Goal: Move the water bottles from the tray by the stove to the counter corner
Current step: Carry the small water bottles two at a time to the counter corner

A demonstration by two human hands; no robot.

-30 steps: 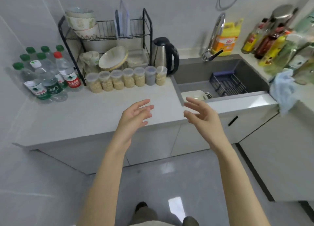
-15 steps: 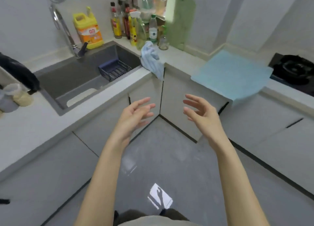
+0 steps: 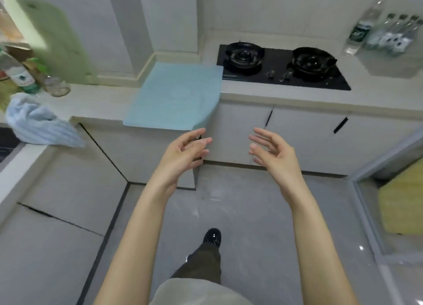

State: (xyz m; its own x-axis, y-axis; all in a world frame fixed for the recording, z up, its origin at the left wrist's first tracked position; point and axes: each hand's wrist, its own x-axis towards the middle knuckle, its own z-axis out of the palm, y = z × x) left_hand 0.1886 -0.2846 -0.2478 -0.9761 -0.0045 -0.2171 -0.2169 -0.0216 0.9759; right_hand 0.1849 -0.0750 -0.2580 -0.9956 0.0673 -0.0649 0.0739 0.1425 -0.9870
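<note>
Clear plastic water bottles (image 3: 389, 33) by glossy black stove top (image 3: 275, 72). Pale counter (image 3: 377, 98) smooth, matt. Light-blue mat (image 3: 176, 98) matt. Crumpled soft cloth (image 3: 39, 126). Grey floor tiles (image 3: 251, 213) polished, catching light.

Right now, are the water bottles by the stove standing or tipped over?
Standing: the water bottles sit caps up on the tray right of the stove.

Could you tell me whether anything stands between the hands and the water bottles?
Nothing tall does. The left hand and right hand hover empty; only the low gas stove lies before the water bottles.
</note>
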